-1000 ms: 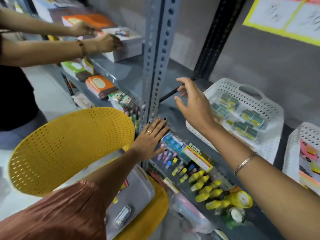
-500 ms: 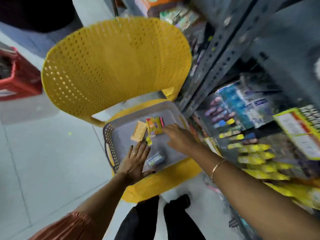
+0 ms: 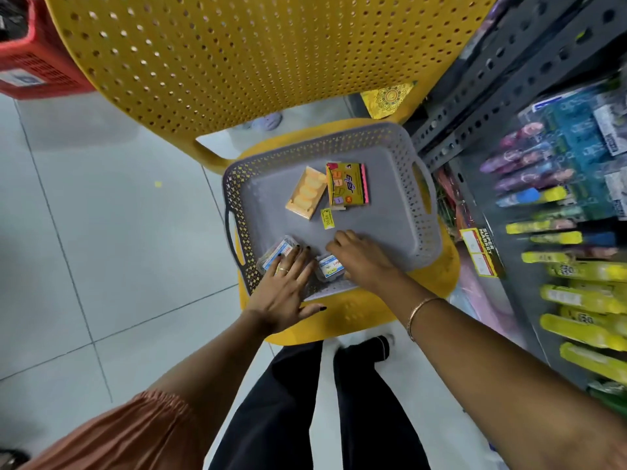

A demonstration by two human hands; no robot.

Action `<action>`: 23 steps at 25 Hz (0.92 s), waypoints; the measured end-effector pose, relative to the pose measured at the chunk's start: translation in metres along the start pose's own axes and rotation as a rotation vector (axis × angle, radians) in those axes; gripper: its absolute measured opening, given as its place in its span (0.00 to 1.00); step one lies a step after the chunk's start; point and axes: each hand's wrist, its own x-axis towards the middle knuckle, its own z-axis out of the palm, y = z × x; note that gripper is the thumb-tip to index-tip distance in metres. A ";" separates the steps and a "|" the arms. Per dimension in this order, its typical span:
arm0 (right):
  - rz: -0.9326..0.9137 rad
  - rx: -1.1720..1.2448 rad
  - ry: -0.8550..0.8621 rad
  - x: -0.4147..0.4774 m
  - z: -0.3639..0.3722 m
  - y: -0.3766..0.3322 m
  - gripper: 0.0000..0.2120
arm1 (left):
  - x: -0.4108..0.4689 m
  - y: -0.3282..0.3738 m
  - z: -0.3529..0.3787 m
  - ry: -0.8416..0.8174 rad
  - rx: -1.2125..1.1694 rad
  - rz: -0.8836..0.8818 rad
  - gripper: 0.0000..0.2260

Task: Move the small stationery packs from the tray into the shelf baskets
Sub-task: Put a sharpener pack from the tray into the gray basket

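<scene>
A grey perforated tray (image 3: 400, 212) rests on the seat of a yellow chair (image 3: 237, 62). Inside it lie an orange pack (image 3: 305, 193), a yellow-green sticky-note pack (image 3: 347, 188), a small yellow price label (image 3: 327, 218) and two small clear packs with blue-white labels. My left hand (image 3: 285, 293) lies flat, fingers spread, with its fingertips on the left clear pack (image 3: 274, 254). My right hand (image 3: 363, 257) curls over the near edge of the tray, touching the right clear pack (image 3: 330, 268); whether it grips that pack is not visible.
A grey metal shelf (image 3: 502, 83) stands at the right, with carded pens (image 3: 543, 171) and yellow highlighters (image 3: 583, 293) on its low level. A red basket (image 3: 30, 66) sits on the tiled floor at top left. My legs in black trousers (image 3: 315, 401) stand before the chair.
My view has dropped from the shelf to the tray on the chair. Both hands came down from the shelf into the tray and now rest on the two clear packs at its near edge.
</scene>
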 end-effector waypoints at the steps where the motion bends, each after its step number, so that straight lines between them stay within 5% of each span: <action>1: -0.007 -0.001 0.007 0.001 0.001 0.000 0.26 | 0.000 0.000 0.000 0.012 0.001 -0.004 0.39; 14: 0.123 0.101 0.001 -0.019 -0.029 0.021 0.25 | 0.002 -0.005 -0.016 0.024 -0.017 0.014 0.41; 23: 0.460 0.187 0.421 -0.144 -0.169 0.048 0.21 | 0.038 0.019 -0.163 0.123 0.023 0.165 0.44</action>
